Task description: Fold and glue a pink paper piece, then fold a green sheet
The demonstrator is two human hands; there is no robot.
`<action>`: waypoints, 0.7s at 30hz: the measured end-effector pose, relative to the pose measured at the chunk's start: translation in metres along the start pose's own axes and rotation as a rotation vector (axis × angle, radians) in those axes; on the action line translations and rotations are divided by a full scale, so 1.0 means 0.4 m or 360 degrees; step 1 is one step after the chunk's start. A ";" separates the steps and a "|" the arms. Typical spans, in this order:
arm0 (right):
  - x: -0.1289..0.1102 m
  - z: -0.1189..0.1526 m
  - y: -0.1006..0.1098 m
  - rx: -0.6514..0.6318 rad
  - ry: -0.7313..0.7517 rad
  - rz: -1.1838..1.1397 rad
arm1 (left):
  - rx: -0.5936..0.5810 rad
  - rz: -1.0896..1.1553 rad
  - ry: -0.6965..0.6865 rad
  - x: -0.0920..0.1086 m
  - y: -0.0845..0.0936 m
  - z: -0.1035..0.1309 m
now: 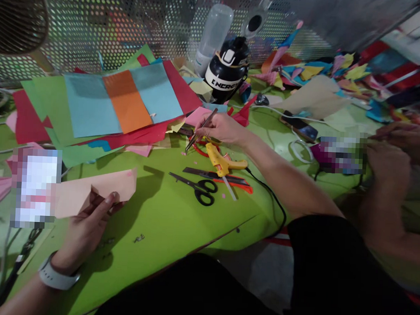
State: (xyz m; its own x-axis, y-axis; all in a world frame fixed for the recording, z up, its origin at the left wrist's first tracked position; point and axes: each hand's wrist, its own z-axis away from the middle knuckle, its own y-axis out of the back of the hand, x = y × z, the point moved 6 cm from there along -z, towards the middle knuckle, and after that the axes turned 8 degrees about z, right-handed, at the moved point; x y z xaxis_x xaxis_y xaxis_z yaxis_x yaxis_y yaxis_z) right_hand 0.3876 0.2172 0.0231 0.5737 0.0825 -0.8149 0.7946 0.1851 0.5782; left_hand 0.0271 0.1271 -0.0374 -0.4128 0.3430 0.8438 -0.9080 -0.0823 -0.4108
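My left hand grips a pale pink piece of folded paper, thumb on top and the other fingers partly hidden beneath it. Further back, my right hand is closed around slim dark tweezers, whose tips point down at the green tabletop near small pink scraps. Close to that hand lies a yellow glue gun with a clear glue stick showing from its back. Black-handled scissors and an orange utility knife rest nearer to me.
Coloured paper sheets are piled at the back left. Behind stand a black bottle and a clear bottle. A dark phone lies to the right, near another person's hands. The glue gun's cord runs over the table's front edge.
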 end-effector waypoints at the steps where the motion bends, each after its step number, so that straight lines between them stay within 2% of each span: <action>1: 0.001 0.001 -0.001 0.0008 0.0001 -0.0006 | -0.0002 0.0003 -0.0005 0.001 -0.001 0.000; 9: 0.019 0.006 -0.003 0.0104 0.0026 -0.0009 | -0.0022 0.0032 0.0028 0.003 -0.002 0.003; 14: 0.037 0.013 -0.008 0.0096 0.0016 -0.0074 | -0.0043 0.0030 -0.0011 0.005 -0.003 0.004; 21: 0.037 0.029 -0.004 0.0207 0.0002 -0.0046 | -0.0057 0.0023 -0.0038 0.000 0.000 -0.002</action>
State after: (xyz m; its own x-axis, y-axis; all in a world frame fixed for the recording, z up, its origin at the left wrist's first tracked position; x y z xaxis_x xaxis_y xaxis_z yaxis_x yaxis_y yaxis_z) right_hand 0.3970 0.2069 0.0105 0.5502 0.0800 -0.8312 0.8298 0.0589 0.5550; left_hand 0.0272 0.1280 -0.0375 -0.4279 0.3193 0.8456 -0.8990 -0.0533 -0.4348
